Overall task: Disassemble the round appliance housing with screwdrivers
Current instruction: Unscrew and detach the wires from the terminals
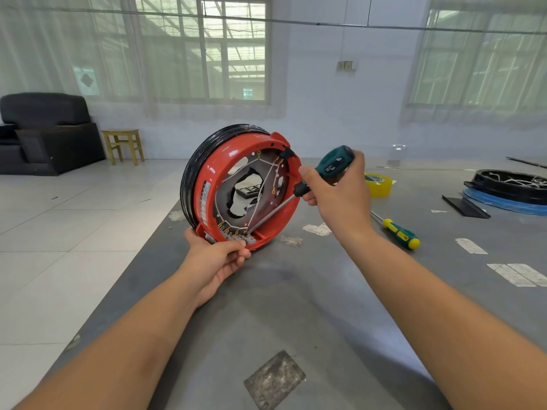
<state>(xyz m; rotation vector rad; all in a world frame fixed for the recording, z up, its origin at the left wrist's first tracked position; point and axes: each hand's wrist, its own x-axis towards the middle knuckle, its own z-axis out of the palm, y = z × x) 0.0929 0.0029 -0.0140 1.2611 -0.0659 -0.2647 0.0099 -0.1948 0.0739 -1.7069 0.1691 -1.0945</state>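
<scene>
Seen from above the forearms: left hand (217, 255) cupped under the bottom rim of the round appliance housing (239, 187), fingers curled onto the white terminal block (236, 238); housing tipped up on edge on the grey surface (296, 306), open side turned toward the camera. Right hand (337, 190) wrapped round the teal-and-black screwdriver (322, 176), shaft angled down across the opening, tip at the terminals near the lower rim.

Judged rigid and fairly light: glossy red plastic shell, black outer band, thin metal plate inside with a ragged hole through its middle. Slick finish likely to slip, so best held at the rim, as here, clear of the loose white wires (260, 196) and brass-coloured eyelets, which look easy to bend. Jagged hole edge probably sharp.

Label strip on the red wall at left, and small white print on the screwdriver handle, both too small to read.

Farther right on the surface: second screwdriver (399, 233) with a green-and-yellow handle, roll of yellow tape (379, 184), another black round shell (509, 187) on blue film. Beyond, on the floor: wooden stool (122, 145), dark sofa (47, 134).
</scene>
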